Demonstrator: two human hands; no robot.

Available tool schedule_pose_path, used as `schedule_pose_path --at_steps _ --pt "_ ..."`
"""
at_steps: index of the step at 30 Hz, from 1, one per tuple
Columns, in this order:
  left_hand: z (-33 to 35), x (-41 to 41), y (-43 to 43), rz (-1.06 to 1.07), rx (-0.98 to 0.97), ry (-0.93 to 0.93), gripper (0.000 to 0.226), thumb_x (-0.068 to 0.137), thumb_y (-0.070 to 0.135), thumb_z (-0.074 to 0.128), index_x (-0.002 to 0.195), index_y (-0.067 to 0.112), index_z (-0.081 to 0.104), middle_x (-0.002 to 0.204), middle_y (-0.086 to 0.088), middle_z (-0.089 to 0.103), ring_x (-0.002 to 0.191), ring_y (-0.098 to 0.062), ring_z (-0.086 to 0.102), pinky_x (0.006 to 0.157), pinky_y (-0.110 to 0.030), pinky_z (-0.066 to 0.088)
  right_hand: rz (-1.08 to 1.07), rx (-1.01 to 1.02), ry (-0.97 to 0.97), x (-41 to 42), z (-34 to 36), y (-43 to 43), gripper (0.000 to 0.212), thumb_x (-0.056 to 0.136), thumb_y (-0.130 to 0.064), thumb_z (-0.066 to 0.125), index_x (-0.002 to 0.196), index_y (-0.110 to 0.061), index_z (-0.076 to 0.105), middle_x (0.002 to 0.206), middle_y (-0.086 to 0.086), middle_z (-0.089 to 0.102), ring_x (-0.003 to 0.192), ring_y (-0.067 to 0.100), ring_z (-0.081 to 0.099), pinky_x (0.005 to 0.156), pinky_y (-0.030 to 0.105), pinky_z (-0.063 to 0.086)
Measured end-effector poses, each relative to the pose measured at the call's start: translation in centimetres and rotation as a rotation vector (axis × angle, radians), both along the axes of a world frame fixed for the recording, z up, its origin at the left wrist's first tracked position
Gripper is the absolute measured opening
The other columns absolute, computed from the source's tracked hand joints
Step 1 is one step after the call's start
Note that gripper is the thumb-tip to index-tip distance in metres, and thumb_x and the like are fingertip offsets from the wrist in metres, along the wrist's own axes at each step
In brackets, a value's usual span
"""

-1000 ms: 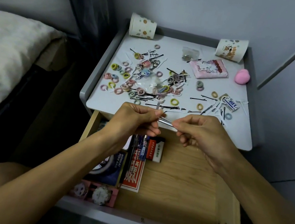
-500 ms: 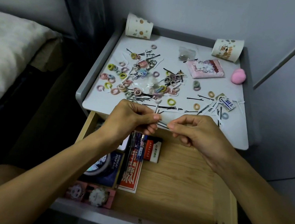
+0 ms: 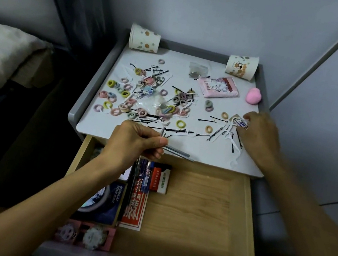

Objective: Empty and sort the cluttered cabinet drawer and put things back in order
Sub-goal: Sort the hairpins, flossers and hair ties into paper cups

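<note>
So here's where I'm at. My left hand (image 3: 134, 142) hangs over the front edge of the bench (image 3: 101, 123), fingers (image 3: 159, 141) curled in tight, thumb and forefinger pinching a little bundle of grey sticks (image 3: 176, 150). The sticks poke out to the right, just above the gap between the bench and the open drawer (image 3: 194, 210).

My right hand (image 3: 260, 136) is out on the right side of the bench, knuckles up and fingers (image 3: 249, 119) bent down onto a small blue-and-white packet (image 3: 242, 123) lying among some white picks (image 3: 227, 133). The fingertips touch it, but honestly I can't tell if they've got a proper grip or are just resting there.

The rest of the bench is a mess:
- hair ties (image 3: 111, 83) in loads of colours, mostly left and middle
- black bobby pins (image 3: 207, 120) scattered all through them
- two paper cups on their sides at the back, one left (image 3: 144, 38), one right (image 3: 241, 66)
- a pink pouch (image 3: 218, 87) with a pink sponge (image 3: 254, 95) near it

The drawer's left side holds pens (image 3: 144, 175), an eraser (image 3: 160, 178), a red packet (image 3: 133, 213), a dark box (image 3: 102, 201) and a pink case (image 3: 87, 233) at the front. Its right side shows bare wood.
</note>
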State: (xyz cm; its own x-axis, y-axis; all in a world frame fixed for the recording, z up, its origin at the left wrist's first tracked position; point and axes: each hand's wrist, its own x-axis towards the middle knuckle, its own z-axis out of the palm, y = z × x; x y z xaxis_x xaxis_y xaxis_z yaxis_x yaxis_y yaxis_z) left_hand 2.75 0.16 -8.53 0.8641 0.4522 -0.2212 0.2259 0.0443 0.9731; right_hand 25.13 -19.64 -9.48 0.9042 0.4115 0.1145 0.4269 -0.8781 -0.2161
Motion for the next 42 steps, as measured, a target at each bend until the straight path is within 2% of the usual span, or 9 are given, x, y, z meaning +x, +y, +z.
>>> schedule_pose_path --at_steps 5,12,19,23,29,33,37,40,42 --pt "-0.1 -0.1 -0.2 0.006 -0.022 0.003 0.014 0.084 0.008 0.071 0.090 -0.004 0.076 0.077 -0.025 0.071 0.065 -0.028 0.066 0.060 -0.024 0.056 0.034 -0.013 -0.056 0.0 0.3 0.2 0.020 0.093 -0.011 0.063 0.105 0.003 0.070 0.106 0.021 0.060 0.095 0.032 0.057 0.075 0.033 0.042" --pt "0.1 -0.2 -0.3 0.006 -0.025 0.000 0.015 0.086 0.008 0.069 0.090 -0.005 0.074 0.078 -0.026 0.071 0.063 -0.025 0.065 0.058 -0.021 0.054 0.055 0.247 -0.035 -1.9 3.0 1.0 0.057 0.093 -0.007 0.064 0.144 -0.011 0.040 0.134 0.014 0.043 0.117 0.024 0.050 0.088 0.023 0.041" --pt "0.3 -0.2 -0.4 0.000 -0.028 0.005 0.016 0.086 0.008 0.069 0.091 -0.006 0.074 0.080 -0.027 0.071 0.064 -0.025 0.065 0.057 -0.021 0.053 0.010 0.291 0.032 -2.2 4.2 1.4 0.047 0.088 -0.010 0.070 0.134 -0.008 0.058 0.133 0.013 0.052 0.112 0.024 0.056 0.094 0.021 0.039" --pt "0.3 -0.2 -0.3 -0.002 -0.037 0.015 0.016 0.086 0.008 0.069 0.092 -0.006 0.074 0.080 -0.025 0.071 0.065 -0.026 0.065 0.058 -0.022 0.054 -0.114 0.669 0.375 -2.9 4.6 1.1 0.034 0.085 -0.013 0.074 0.118 -0.005 0.070 0.108 0.005 0.070 0.092 0.013 0.065 0.082 0.018 0.050" --pt "0.5 -0.2 -0.4 -0.031 -0.058 0.015 0.016 0.088 0.005 0.067 0.095 -0.008 0.073 0.078 -0.023 0.070 0.065 -0.024 0.064 0.059 -0.022 0.056 -0.143 1.482 1.360 -4.2 5.3 1.5 0.033 0.085 -0.001 0.061 0.116 0.009 0.060 0.104 0.018 0.069 0.087 0.018 0.071 0.077 0.021 0.058" --pt "0.5 -0.4 -0.4 -0.043 -0.056 0.016 0.016 0.088 0.004 0.067 0.093 -0.010 0.072 0.075 -0.022 0.069 0.063 -0.024 0.063 0.059 -0.022 0.055 0.005 1.527 1.673 -5.7 4.8 1.9 0.047 0.078 0.000 0.067 0.123 0.007 0.056 0.100 0.016 0.063 0.072 0.011 0.057 0.059 0.017 0.050" --pt "0.5 -0.5 -0.5 -0.078 -0.030 0.030 0.014 0.089 0.003 0.067 0.091 -0.010 0.072 0.070 -0.017 0.068 0.059 -0.019 0.063 0.057 -0.020 0.054 0.043 1.575 1.729 -7.3 3.5 2.7 0.045 0.055 0.005 0.084 0.093 -0.001 0.061 0.082 0.009 0.061 0.062 0.008 0.050 0.047 0.016 0.039" --pt "0.4 -1.0 -0.6 -0.106 -0.009 0.040 0.015 0.089 0.003 0.066 0.092 -0.011 0.072 0.071 -0.016 0.068 0.059 -0.017 0.063 0.057 -0.020 0.054 0.037 1.443 1.716 -9.1 2.6 2.9 0.032 0.070 -0.010 0.083 0.095 -0.009 0.063 0.086 0.002 0.058 0.069 0.008 0.055 0.051 0.016 0.038" --pt "0.4 -1.4 -0.3 -0.111 -0.004 0.052 0.014 0.088 0.004 0.068 0.090 -0.008 0.073 0.071 -0.017 0.069 0.061 -0.019 0.064 0.059 -0.022 0.056 0.104 1.298 1.625 -10.2 2.3 2.7 0.024 0.080 -0.018 0.076 0.098 -0.009 0.063 0.101 0.007 0.065 0.087 0.015 0.068 0.070 0.023 0.051"
